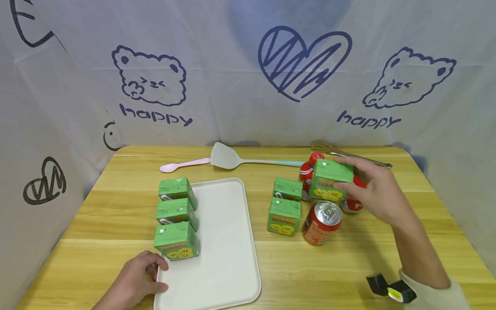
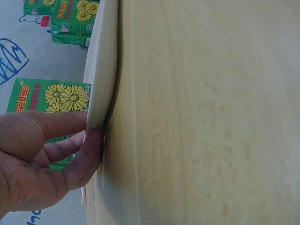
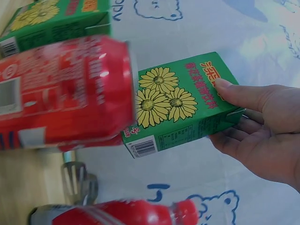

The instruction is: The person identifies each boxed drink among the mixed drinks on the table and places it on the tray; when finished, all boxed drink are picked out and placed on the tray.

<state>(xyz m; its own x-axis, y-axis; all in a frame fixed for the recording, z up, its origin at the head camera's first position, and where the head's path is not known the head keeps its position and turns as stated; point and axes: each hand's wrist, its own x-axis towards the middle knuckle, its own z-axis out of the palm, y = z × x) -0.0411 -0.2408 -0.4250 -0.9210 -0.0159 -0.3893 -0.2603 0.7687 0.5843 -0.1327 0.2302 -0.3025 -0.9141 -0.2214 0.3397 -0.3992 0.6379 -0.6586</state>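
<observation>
My right hand point(image 1: 373, 187) grips a green drink carton point(image 1: 329, 183) with yellow flowers by its right side, thumb on the front. The carton is raised over the far right of the table, overlapping a red bottle point(image 1: 306, 174) behind it. A red can point(image 1: 322, 221) stands just in front. In the right wrist view, the can hides the held carton's left end. With thumb and fingers, my left hand point(image 1: 137, 277) pinches the left rim of a white tray point(image 1: 226, 241). Three similar cartons point(image 1: 176, 234) stand in a row along that tray's left side, the nearest close to my left fingers.
Two more green cartons point(image 1: 284, 215) stand right of the tray. Another red-and-white container point(image 1: 352, 202) is partly hidden by the right hand. Along the back lie a pink spoon point(image 1: 184, 164), a grey spatula point(image 1: 226, 157) and a metal utensil with a slotted head point(image 1: 323, 147).
</observation>
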